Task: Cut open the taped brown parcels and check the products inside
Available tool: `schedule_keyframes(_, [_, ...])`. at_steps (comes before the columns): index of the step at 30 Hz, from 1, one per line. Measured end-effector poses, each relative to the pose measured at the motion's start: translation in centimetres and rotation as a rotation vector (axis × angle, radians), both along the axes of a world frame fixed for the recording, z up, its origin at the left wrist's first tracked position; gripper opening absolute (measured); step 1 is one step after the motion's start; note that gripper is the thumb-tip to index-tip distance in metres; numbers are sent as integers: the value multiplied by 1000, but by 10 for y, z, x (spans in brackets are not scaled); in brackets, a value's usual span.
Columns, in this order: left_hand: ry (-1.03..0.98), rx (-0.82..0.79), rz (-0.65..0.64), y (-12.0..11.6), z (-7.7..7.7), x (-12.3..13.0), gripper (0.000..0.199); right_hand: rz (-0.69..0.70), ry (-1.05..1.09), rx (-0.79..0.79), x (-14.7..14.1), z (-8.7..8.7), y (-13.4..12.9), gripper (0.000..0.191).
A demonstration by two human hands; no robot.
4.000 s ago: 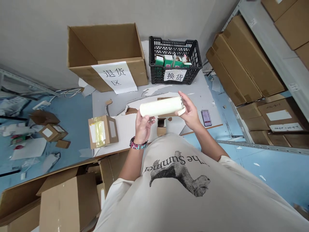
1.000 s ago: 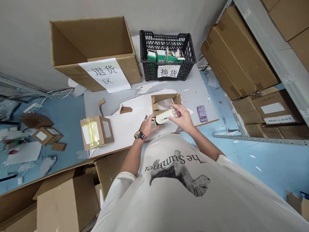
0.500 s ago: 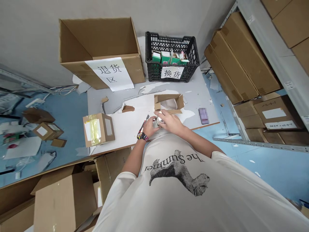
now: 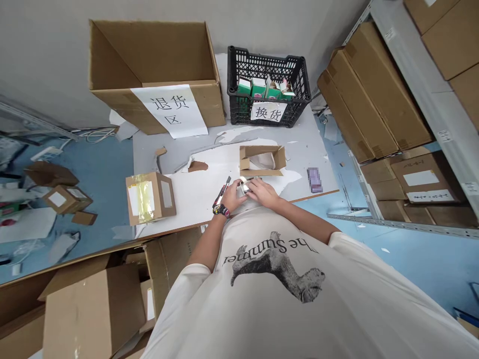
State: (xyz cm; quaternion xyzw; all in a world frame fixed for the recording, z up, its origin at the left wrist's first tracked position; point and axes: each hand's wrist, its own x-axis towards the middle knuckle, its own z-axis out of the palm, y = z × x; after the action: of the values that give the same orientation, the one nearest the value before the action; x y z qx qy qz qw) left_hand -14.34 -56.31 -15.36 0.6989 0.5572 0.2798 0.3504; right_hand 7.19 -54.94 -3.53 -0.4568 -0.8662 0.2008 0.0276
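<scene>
Close to my body at the table's front edge, my left hand (image 4: 232, 198) and my right hand (image 4: 265, 192) are closed around a small round white-and-silver item (image 4: 245, 187). My fingers cover much of it, so its exact kind is unclear; the left hand grips its left side, the right hand its right side. A box cutter (image 4: 225, 186), red and black, lies just left of my left hand. Right behind the hands stands a small open cardboard box (image 4: 244, 163) with pale wrapping (image 4: 262, 160) inside.
At the back of the table (image 4: 194, 194) stand a large open carton (image 4: 157, 107) with a paper sign and a black crate (image 4: 239, 112) holding several green boxes. A taped parcel (image 4: 149, 199) sits left, a purple pixelated item (image 4: 315, 180) right. Shelves of cartons (image 4: 374, 99) flank the right.
My right hand has shifted slightly toward my body, its fingers now curled at the item's right side instead of reaching over it. More of the item's white rim shows.
</scene>
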Motion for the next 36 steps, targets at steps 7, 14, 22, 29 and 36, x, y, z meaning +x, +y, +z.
schedule_keyframes(7, [5,-7,17,0,-3,3,75,-77,114,24,3,-13,3,38])
schedule_keyframes(14, [36,1,17,-3,-4,3,78,-152,167,-36,-17,-20,29,35])
schedule_keyframes(22, [61,-17,24,-4,3,8,73,-59,264,76,-9,-38,27,33])
schedule_keyframes(29, [27,-15,2,-2,15,14,66,88,50,145,2,-29,29,32])
schedule_keyframes(36, [37,-6,5,1,12,15,64,37,-5,105,-3,-28,28,30])
